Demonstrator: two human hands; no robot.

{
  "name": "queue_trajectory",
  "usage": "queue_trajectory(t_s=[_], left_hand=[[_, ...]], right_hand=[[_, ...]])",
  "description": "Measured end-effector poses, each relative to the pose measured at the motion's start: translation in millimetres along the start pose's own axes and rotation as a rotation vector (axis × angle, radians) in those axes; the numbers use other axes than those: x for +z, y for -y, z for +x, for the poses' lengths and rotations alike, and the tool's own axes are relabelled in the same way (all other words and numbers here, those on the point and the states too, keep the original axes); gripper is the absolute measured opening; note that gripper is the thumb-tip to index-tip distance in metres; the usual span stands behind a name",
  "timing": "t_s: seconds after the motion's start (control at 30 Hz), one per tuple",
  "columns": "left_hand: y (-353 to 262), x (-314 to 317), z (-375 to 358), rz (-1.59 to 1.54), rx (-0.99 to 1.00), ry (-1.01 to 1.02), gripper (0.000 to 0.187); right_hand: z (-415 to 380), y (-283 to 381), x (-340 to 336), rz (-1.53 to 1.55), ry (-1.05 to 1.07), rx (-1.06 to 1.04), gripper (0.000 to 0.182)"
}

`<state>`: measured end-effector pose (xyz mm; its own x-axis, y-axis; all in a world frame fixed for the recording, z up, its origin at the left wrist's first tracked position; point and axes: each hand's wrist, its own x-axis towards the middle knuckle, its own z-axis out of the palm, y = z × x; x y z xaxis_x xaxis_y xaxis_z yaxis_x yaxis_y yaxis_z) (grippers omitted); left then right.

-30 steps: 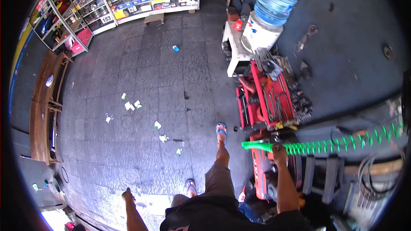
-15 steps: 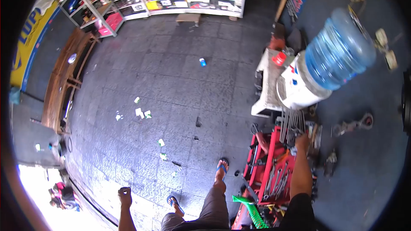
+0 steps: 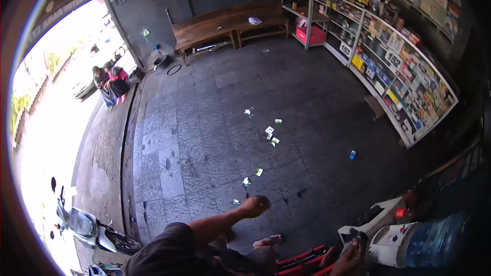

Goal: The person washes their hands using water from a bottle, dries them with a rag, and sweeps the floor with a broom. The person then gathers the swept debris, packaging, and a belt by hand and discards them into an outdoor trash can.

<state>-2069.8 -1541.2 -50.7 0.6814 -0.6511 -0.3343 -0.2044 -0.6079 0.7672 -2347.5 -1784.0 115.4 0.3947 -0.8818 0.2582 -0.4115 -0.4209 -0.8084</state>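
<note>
My left hand (image 3: pixel 255 206) is curled into a loose fist above the dark tiled floor (image 3: pixel 225 148), with nothing visible in it. At the bottom right, my right hand (image 3: pixel 349 259) has its fingers bent together beside the red tool cart (image 3: pixel 302 259). Dark items lie against those fingers, too small and dim to make out. Right of that hand stands the white water dispenser (image 3: pixel 386 245) with its blue bottle (image 3: pixel 434 241). One bare-looking foot (image 3: pixel 267 241) shows below my left hand.
Small white-green packets (image 3: pixel 275 141) and a blue item (image 3: pixel 352 155) lie on the floor. Wooden benches (image 3: pixel 204 29) line the back wall; a glass display case (image 3: pixel 394 71) stands right. At left are two seated people (image 3: pixel 110 84) and a motorcycle (image 3: pixel 84 227).
The view has swung left, bringing the doorway, people and motorcycle into fuller sight. My left arm now reaches across in front of me. My right hand stays near the tool cart.
</note>
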Motion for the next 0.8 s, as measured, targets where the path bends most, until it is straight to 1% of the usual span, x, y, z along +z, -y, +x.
queue_trajectory(t_s=[0.03, 0.07, 0.13, 0.17, 0.2, 0.23, 0.27, 0.3, 0.33, 0.4, 0.43, 0.5, 0.53, 0.57, 0.6, 0.63, 0.67, 0.7, 0.73, 0.77, 0.8], left_hand=[[-28, -4, -5, -0.036, 0.111, 0.020, 0.028], [-48, -11, -8, -0.128, 0.107, 0.100, 0.039], [-59, -7, -8, -0.215, 0.278, 0.015, 0.040], [-63, -11, -11, -0.299, 0.323, 0.017, 0.040], [-73, -21, -15, -0.383, 0.364, 0.009, 0.041], [-75, -32, -17, -0.400, 0.360, -0.018, 0.041], [-74, -47, -21, -0.362, 0.490, -0.130, 0.040], [-68, -64, -28, -0.313, 0.607, -0.246, 0.038], [-58, -87, -38, -0.322, 0.579, -0.289, 0.038], [-35, -135, -56, -0.244, 0.485, -0.247, 0.037], [-22, -155, -66, -0.255, 0.451, -0.296, 0.037], [9, -189, -92, -0.284, 0.348, -0.416, 0.031], [40, -187, -86, -0.252, 0.499, -0.618, 0.028], [50, -202, -104, -0.254, 0.471, -0.717, 0.026], [61, -221, -126, -0.279, 0.464, -0.741, 0.025], [70, -237, -147, -0.271, 0.431, -0.813, 0.022], [74, -250, -171, -0.217, 0.451, -0.996, 0.019], [90, -252, -177, -0.264, 0.355, -1.042, 0.017], [87, -263, -206, -0.378, 0.140, -1.044, 0.017], [94, -268, -219, -0.440, 0.117, -1.138, 0.019], [103, -276, -244, -0.522, 0.187, -1.307, 0.020]], right_hand=[[-1, 24, 18, 0.058, 0.033, -0.136, 0.023], [-9, 42, 33, 0.050, 0.031, -0.145, 0.023], [-12, 68, 54, 0.076, 0.237, -0.097, 0.025], [-22, 94, 67, 0.065, 0.234, -0.106, 0.025], [-34, 131, 85, 0.128, 0.286, -0.125, 0.022], [-48, 156, 100, 0.195, 0.356, -0.152, 0.019], [-63, 167, 118, 0.312, 0.374, -0.093, 0.019], [-75, 180, 131, 0.310, 0.418, -0.111, 0.019], [-86, 193, 144, 0.348, 0.425, -0.164, 0.020], [-106, 216, 170, 0.427, 0.439, -0.236, 0.021], [-116, 222, 183, 0.450, 0.429, -0.235, 0.023], [-137, 244, 200, 0.496, 0.507, -0.208, 0.024], [-148, 249, 216, 0.502, 0.467, -0.262, 0.025], [-160, 269, 220, 0.461, 0.574, -0.239, 0.029], [-165, 268, 237, 0.539, 0.605, -0.295, 0.031], [-173, 280, 247, 0.502, 0.666, -0.304, 0.030], [-195, 308, 243, 0.416, 0.633, -0.266, 0.039], [-209, 323, 254, 0.411, 0.666, -0.333, 0.039], [-221, 335, 264, 0.432, 0.733, -0.402, 0.039], [-233, 345, 276, 0.455, 0.804, -0.471, 0.039], [-254, 359, 286, 0.492, 0.891, -0.541, 0.039]])
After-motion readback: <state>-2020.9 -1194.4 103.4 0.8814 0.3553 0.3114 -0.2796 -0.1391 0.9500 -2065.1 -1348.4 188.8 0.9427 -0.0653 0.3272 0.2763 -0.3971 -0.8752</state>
